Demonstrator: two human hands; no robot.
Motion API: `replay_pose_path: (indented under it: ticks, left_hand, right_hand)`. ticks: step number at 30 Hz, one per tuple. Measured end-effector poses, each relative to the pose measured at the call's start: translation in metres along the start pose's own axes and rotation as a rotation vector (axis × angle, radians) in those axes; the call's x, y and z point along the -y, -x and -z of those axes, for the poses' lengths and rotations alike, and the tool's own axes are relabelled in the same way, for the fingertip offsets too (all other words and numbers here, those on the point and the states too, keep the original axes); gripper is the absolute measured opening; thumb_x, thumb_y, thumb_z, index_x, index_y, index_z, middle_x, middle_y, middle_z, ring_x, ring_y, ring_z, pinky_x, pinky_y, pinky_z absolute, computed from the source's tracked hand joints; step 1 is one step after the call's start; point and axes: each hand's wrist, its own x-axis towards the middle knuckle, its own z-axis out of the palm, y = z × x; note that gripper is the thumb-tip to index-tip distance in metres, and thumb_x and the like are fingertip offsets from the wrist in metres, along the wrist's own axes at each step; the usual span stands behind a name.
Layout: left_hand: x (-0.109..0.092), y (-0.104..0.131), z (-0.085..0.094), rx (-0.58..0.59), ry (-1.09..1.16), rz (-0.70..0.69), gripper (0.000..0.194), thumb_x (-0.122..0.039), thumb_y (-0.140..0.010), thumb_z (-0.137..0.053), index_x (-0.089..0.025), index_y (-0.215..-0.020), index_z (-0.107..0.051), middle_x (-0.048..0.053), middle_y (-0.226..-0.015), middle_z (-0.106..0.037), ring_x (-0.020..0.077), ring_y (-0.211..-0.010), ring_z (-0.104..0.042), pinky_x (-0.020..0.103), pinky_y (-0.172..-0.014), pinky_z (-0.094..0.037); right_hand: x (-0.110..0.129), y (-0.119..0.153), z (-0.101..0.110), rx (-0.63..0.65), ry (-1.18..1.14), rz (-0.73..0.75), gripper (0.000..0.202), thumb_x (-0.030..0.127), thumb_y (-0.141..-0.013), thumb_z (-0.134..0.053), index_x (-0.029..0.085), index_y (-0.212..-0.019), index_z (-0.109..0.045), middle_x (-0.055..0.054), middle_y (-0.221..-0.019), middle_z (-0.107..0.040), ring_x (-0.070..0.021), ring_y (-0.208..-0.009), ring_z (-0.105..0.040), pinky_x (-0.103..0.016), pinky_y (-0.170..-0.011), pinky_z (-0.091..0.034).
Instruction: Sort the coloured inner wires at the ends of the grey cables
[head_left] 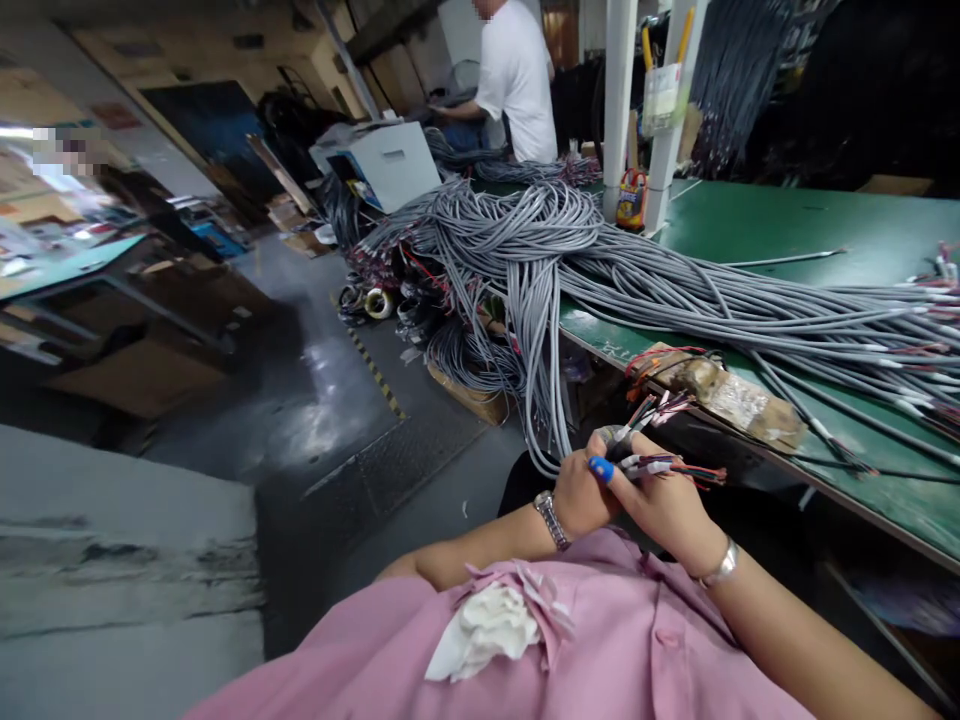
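Pink shirt [600, 650], nearest, cut off by the lower edge; crumpled white tissue [487, 632] sits at its front. Left hand [581, 495], with watch [551, 520], and right hand [667, 500], with bracelet [722, 563], meet beyond it, both closed around grey cable ends [646, 464] just off the table's near edge. Coloured wires [694, 470] spread rightward from these; the overlapping fingers hide how many cables each hand grips. Seen from across the room, grey loops [540, 340] hang over the edge of the green table [795, 222], their lowest bend just beside the left hand. Main cable bundle [697, 300] runs right until the view cuts it off. Taped block [742, 405] rests near the hands. Behind, a co-worker [517, 85] is cropped at the head, hands indistinct; contents beneath the table are too dark to identify
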Motion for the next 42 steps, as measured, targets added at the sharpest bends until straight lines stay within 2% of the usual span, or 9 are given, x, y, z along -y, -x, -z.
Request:
replay_pose_path:
  ticks: [3,9,15,17,20,24,31,36,42]
  left_hand:
    - [-0.004,-0.001,0.0,0.034,-0.01,0.028,0.052,-0.023,-0.073,-0.066,-0.02,-0.121,-0.047,0.008,-0.098,-0.066,0.0259,-0.09,-0.064,0.04,-0.085,-0.049]
    - [-0.004,-0.005,-0.001,0.128,0.543,0.031,0.066,-0.016,-0.064,-0.077,-0.019,-0.121,-0.043,0.009,-0.108,-0.062,0.0203,-0.096,-0.062,0.034,-0.087,-0.049]
    - [0.011,-0.003,0.002,0.072,0.837,0.174,0.05,-0.029,-0.064,-0.081,-0.018,-0.103,-0.052,0.0,-0.082,-0.063,0.0111,-0.071,-0.06,0.024,-0.07,-0.049]
    - [0.015,-0.002,0.01,-0.029,0.835,0.235,0.036,-0.034,-0.073,-0.073,-0.016,-0.098,-0.055,-0.001,-0.073,-0.062,0.0102,-0.064,-0.059,0.024,-0.066,-0.048]
    - [0.014,-0.003,0.023,0.024,0.705,0.24,0.026,-0.039,-0.085,-0.06,-0.014,-0.093,-0.06,0.004,-0.072,-0.066,0.0151,-0.068,-0.064,0.029,-0.069,-0.05]
    - [0.006,-0.01,0.029,0.245,0.506,-0.033,0.038,-0.039,-0.087,-0.057,-0.017,-0.117,-0.06,0.012,-0.119,-0.062,0.0236,-0.113,-0.057,0.038,-0.098,-0.043]
    - [0.005,-0.017,0.029,0.614,0.509,0.051,0.065,-0.046,-0.083,-0.06,-0.021,-0.14,-0.04,0.007,-0.089,-0.069,0.0162,-0.067,-0.064,0.027,-0.062,-0.052]
    - [0.008,-0.01,0.026,0.565,0.321,0.086,0.039,-0.046,-0.082,-0.061,-0.016,-0.106,-0.065,0.004,-0.074,-0.067,0.0144,-0.062,-0.062,0.024,-0.06,-0.048]
    - [0.008,-0.004,0.019,0.436,0.482,0.133,0.036,-0.048,-0.076,-0.068,-0.013,-0.086,-0.065,0.002,-0.072,-0.063,0.0127,-0.064,-0.059,0.021,-0.058,-0.045]
  right_hand:
    - [-0.008,0.004,0.0,-0.008,-0.211,-0.061,0.022,0.038,-0.089,-0.053,0.02,-0.076,-0.056,0.0,-0.067,-0.059,-0.0137,-0.059,-0.052,-0.026,-0.058,-0.043]
    - [-0.021,0.014,-0.002,-0.047,-0.477,-0.201,0.027,0.044,-0.086,-0.056,0.019,-0.077,-0.059,-0.001,-0.069,-0.061,-0.0153,-0.065,-0.054,-0.027,-0.061,-0.047]
    - [-0.034,0.013,-0.004,-0.066,-0.62,-0.329,0.033,0.048,-0.082,-0.062,0.019,-0.07,-0.054,0.002,-0.057,-0.056,-0.0125,-0.052,-0.052,-0.024,-0.05,-0.043]
    - [-0.039,0.012,-0.002,-0.087,-0.604,-0.379,0.034,0.05,-0.084,-0.059,0.019,-0.07,-0.053,0.003,-0.051,-0.053,-0.0121,-0.046,-0.051,-0.024,-0.046,-0.04]
    - [-0.041,0.01,0.0,-0.03,-0.579,-0.359,0.036,0.052,-0.084,-0.059,0.019,-0.07,-0.053,0.003,-0.051,-0.052,-0.0118,-0.046,-0.05,-0.023,-0.044,-0.039]
    - [-0.036,0.005,-0.003,0.09,-0.595,-0.263,0.037,0.052,-0.08,-0.063,0.019,-0.067,-0.052,0.003,-0.052,-0.05,-0.0101,-0.045,-0.045,-0.022,-0.041,-0.037]
    - [-0.032,0.008,0.003,0.185,-0.75,-0.335,0.029,0.046,-0.081,-0.063,0.019,-0.09,-0.06,-0.002,-0.071,-0.066,-0.0148,-0.055,-0.059,-0.027,-0.052,-0.05]
    - [-0.044,0.023,0.016,0.081,-0.507,-0.233,0.016,0.035,-0.081,-0.065,0.02,-0.079,-0.067,-0.004,-0.072,-0.069,-0.0172,-0.062,-0.064,-0.027,-0.057,-0.054]
    - [-0.054,0.035,0.021,0.01,-0.388,-0.242,0.016,0.034,-0.084,-0.063,0.021,-0.09,-0.069,-0.006,-0.081,-0.071,-0.0199,-0.071,-0.067,-0.029,-0.065,-0.056]
